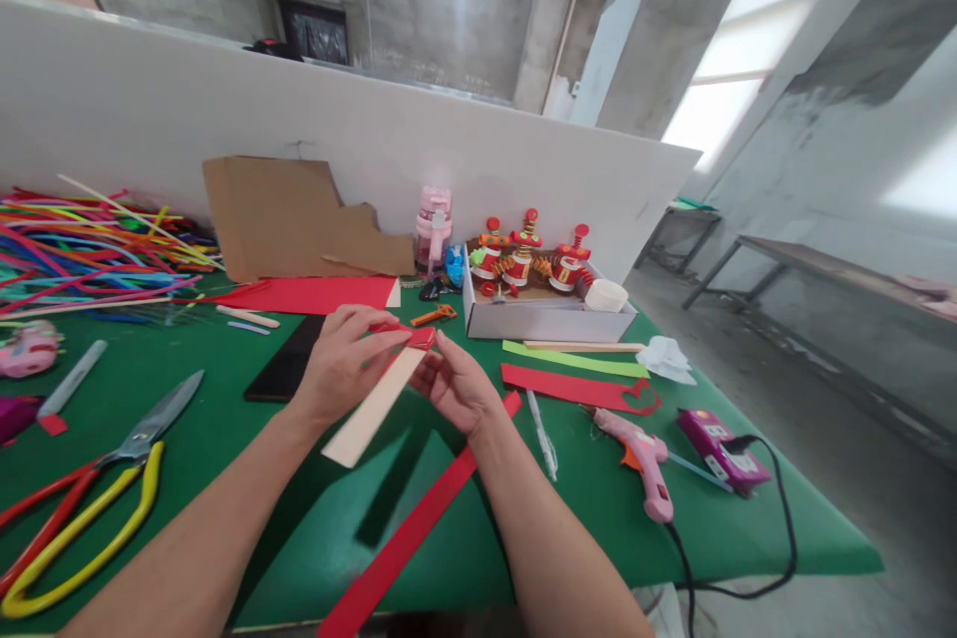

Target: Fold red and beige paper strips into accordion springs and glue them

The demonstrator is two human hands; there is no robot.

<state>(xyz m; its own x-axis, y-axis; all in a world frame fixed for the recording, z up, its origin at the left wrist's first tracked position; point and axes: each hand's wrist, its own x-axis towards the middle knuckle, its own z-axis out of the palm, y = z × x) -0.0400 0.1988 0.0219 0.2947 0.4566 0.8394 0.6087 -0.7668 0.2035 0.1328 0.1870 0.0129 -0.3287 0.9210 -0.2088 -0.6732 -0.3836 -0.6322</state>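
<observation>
My left hand [340,364] and my right hand [455,384] meet above the green table [224,419]. Between them they hold a long pale wooden stick [374,406], slanting down to the left, with a small red paper piece [415,336] at its upper end. The fingers of both hands pinch that upper end. A long red paper strip [408,538] lies on the table under my right forearm.
Yellow-handled scissors [90,508] lie at the left, a pink glue gun [643,459] with its cord at the right. Behind are a black phone [288,369], red paper sheet [306,294], cardboard [291,219], pipe cleaners [82,249], and a white box of red figurines [538,294].
</observation>
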